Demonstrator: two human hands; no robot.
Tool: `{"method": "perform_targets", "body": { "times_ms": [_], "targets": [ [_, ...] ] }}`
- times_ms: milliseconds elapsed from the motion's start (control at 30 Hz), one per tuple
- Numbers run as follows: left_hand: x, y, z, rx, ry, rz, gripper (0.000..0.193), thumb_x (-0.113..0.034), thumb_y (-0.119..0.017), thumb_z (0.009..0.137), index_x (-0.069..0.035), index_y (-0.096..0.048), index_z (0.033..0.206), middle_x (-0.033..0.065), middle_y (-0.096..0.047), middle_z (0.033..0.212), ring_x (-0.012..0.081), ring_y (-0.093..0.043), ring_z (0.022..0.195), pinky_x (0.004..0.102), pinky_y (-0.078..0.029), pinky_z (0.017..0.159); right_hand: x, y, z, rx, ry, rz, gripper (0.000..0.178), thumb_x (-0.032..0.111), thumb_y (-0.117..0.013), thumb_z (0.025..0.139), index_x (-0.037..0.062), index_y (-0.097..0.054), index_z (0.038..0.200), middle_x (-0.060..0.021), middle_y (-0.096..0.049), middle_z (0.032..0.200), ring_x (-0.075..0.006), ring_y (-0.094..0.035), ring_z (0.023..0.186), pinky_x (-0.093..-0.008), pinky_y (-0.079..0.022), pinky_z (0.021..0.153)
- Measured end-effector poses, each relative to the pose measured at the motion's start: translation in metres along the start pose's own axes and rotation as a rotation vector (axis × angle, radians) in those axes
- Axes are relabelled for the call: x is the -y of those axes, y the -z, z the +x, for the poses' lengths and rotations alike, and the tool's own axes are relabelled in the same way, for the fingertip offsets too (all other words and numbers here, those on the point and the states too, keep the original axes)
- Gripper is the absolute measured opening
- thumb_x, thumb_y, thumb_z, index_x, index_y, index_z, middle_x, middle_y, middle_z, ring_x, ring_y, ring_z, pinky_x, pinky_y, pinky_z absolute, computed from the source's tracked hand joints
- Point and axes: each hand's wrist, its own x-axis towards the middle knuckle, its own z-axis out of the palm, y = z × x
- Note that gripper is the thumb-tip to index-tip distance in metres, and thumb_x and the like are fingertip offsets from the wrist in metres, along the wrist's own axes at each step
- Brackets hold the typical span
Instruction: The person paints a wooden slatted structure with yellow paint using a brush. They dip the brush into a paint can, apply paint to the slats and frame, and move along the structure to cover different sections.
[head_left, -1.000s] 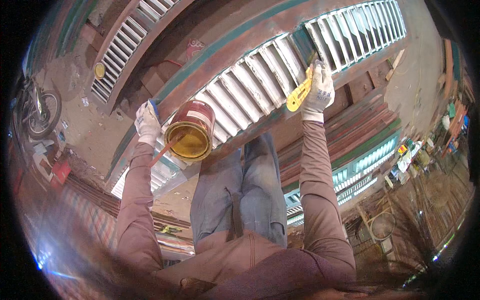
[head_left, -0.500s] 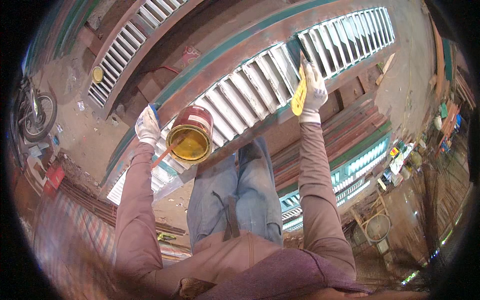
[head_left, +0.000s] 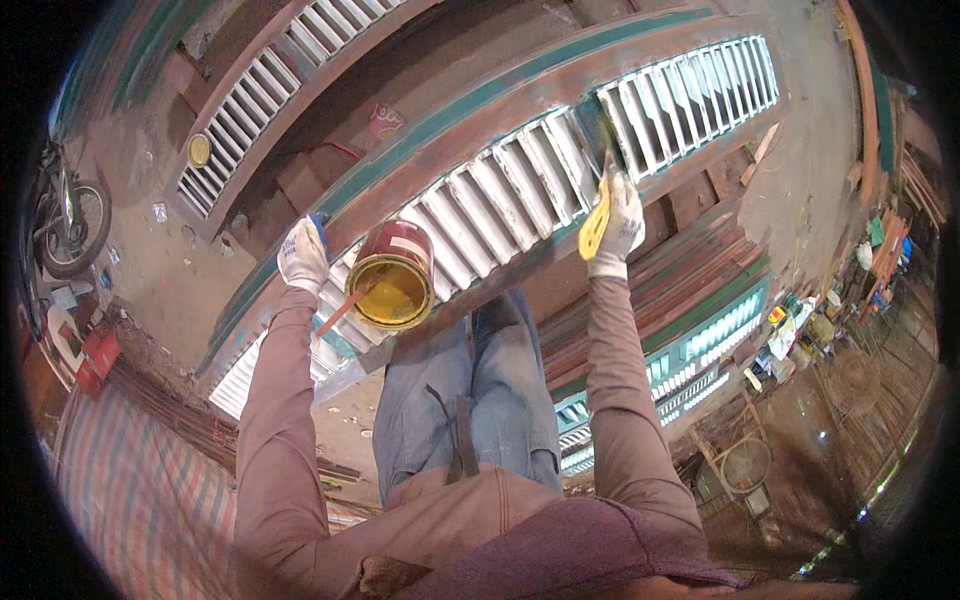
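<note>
My right hand [head_left: 622, 222], in a white work glove, is closed round the yellow handle of a paintbrush [head_left: 596, 222]. Its dark tip points at the dark green crosspiece [head_left: 592, 125] of a louvered shutter [head_left: 500, 215] with white slats; a yellowish-brown patch shows there. At the shutter's far-left edge is my gloved left hand [head_left: 302, 258], fingers curled, a bit of blue [head_left: 319, 230] at their tips; what it grips, if anything, is unclear. Between my hands, an open dark red can [head_left: 405, 247] of mustard-yellow paint rests on the slats, a stick [head_left: 343, 308] leaning in it.
A second louvered shutter [head_left: 243, 105] lies beyond, bearing a round yellowish lid [head_left: 200, 150]. Stacked boards [head_left: 660, 290] and another pale shutter [head_left: 715, 340] lie at right. A motorbike wheel [head_left: 78, 230] stands far left, above striped sheeting [head_left: 140, 470].
My right hand has dropped slightly toward me with the brush, and the yellowish-brown patch on the crosspiece is now in view. The view has shifted a little; my left hand keeps its place.
</note>
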Motion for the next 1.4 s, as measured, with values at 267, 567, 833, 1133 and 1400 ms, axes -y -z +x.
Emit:
{"method": "perform_targets", "body": {
  "times_ms": [267, 567, 833, 1133, 1400],
  "targets": [
    [0.003, -0.003, 0.0, -0.018, 0.0, 0.033, 0.035, -0.028, -0.041, 0.099, -0.005, -0.065, 0.11, 0.0196, -0.067, 0.107, 0.0371, -0.063, 0.099, 0.0444, -0.049, 0.089, -0.007, -0.031, 0.016, -0.092, 0.01, 0.182, 0.03, 0.004, -0.056, 0.091, 0.0055, -0.062, 0.12, -0.0126, -0.064, 0.115, -0.0237, -0.065, 0.102, -0.0318, -0.054, 0.084],
    [-0.001, 0.001, 0.003, 0.103, 0.085, 0.071, 0.043, -0.034, -0.035, 0.101, -0.005, -0.064, 0.116, 0.019, -0.064, 0.116, 0.0351, -0.061, 0.108, 0.0437, -0.046, 0.096, 0.006, -0.031, 0.038, -0.098, 0.131, -0.137, 0.035, 0.014, -0.06, 0.088, 0.011, -0.06, 0.123, -0.0125, -0.064, 0.115, -0.0301, -0.063, 0.102, -0.0397, -0.05, 0.084],
    [0.054, -0.026, -0.007, -0.214, -0.232, -0.028, 0.032, -0.022, -0.045, 0.1, -0.007, -0.059, 0.124, 0.0146, -0.061, 0.121, 0.0357, -0.056, 0.112, 0.0445, -0.043, 0.099, 0.004, -0.011, 0.032, 0.075, 0.297, -0.021, 0.034, 0.013, -0.066, 0.082, 0.0159, -0.067, 0.116, -0.0078, -0.068, 0.11, -0.0252, -0.066, 0.098, -0.0351, -0.053, 0.082],
    [0.004, 0.047, -0.112, -0.289, -0.01, -0.215, 0.066, -0.014, -0.07, 0.085, -0.005, -0.038, 0.142, 0.0166, -0.045, 0.14, 0.0335, -0.044, 0.128, 0.0427, -0.032, 0.109, 0.023, -0.019, 0.062, -0.045, 0.23, -0.085, 0.036, 0.019, -0.061, 0.085, 0.0106, -0.062, 0.121, -0.0108, -0.066, 0.111, -0.0288, -0.064, 0.099, -0.038, -0.053, 0.081],
    [-0.037, 0.059, -0.159, 0.05, 0.188, -0.726, 0.072, -0.009, -0.073, 0.082, 0.0, -0.034, 0.142, 0.0158, -0.043, 0.141, 0.0254, -0.044, 0.129, 0.0373, -0.034, 0.109, 0.001, -0.01, 0.044, 0.098, 0.337, 0.054, 0.031, 0.016, -0.062, 0.08, 0.0132, -0.067, 0.111, -0.0058, -0.068, 0.108, -0.0244, -0.065, 0.099, -0.0357, -0.053, 0.082]
  ]
}}
